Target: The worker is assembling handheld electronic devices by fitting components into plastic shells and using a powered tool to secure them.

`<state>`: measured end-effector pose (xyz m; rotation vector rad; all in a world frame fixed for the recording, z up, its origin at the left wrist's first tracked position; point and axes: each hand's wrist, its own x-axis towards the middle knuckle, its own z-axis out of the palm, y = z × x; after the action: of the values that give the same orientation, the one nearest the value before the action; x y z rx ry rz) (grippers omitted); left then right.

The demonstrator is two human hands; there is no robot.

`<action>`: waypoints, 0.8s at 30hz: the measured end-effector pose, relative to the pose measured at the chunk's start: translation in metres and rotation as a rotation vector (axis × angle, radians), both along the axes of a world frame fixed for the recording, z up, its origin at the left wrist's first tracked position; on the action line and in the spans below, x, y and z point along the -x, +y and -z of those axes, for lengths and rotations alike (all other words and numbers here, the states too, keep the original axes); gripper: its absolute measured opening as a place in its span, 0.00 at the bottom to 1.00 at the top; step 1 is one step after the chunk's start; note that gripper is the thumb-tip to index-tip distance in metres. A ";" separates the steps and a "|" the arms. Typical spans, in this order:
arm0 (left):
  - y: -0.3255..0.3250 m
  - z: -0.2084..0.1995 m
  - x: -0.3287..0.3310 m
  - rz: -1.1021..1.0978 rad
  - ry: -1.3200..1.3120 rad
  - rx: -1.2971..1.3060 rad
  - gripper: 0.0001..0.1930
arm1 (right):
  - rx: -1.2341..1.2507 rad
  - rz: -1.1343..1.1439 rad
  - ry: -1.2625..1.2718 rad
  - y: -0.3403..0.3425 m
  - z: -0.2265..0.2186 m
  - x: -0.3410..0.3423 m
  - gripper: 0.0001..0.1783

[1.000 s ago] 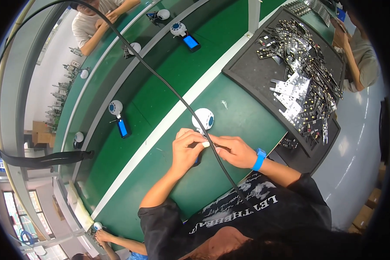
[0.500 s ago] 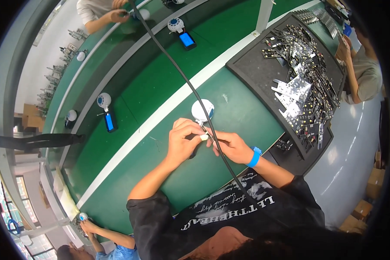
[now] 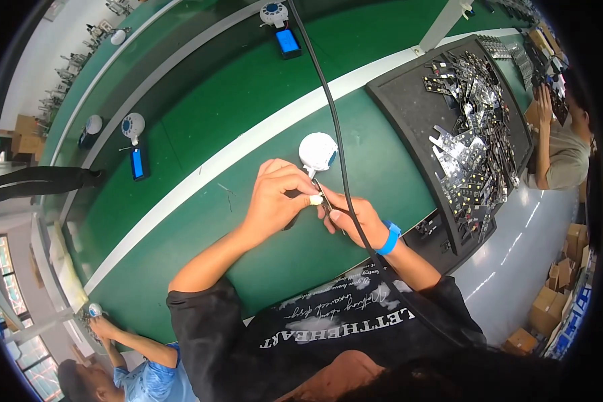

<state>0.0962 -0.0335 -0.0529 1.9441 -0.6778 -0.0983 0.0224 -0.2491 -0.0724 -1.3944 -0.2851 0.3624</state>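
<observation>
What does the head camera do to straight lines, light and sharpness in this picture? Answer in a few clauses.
Head view: fisheye bends the white stripe on the green bench into an arc; a black rim frames the circle; the grey floor shows pale glare streaks; the left hand and right hand at centre look sharp; the edges look soft and squeezed.

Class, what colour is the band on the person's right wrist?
Blue wristband, clearest in the head view.

1. We count three white round housings: one by the hands (image 3: 318,151), two farther along the counter (image 3: 133,124) (image 3: 273,13).
2. We count two blue rectangular modules (image 3: 139,163) (image 3: 288,41).
3. One black tray (image 3: 409,107) holds metal parts too many to count.
4. One black cable (image 3: 328,100).
5. One blue wristband (image 3: 388,237).
</observation>
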 end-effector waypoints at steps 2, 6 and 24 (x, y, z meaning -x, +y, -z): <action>0.001 -0.001 0.002 -0.013 0.051 -0.058 0.09 | 0.019 -0.022 -0.053 -0.003 0.002 0.000 0.32; -0.006 -0.011 -0.003 -0.056 0.070 -0.152 0.09 | 0.052 -0.037 -0.106 -0.010 0.002 -0.003 0.30; 0.156 0.022 -0.206 -0.136 -0.571 -0.594 0.14 | 1.643 0.530 -0.490 -0.207 -0.021 -0.025 0.31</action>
<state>0.3022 0.1228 -0.0749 2.6199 -0.9565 0.3979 0.0471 -0.4565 -0.0511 -3.0850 0.0796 -0.3448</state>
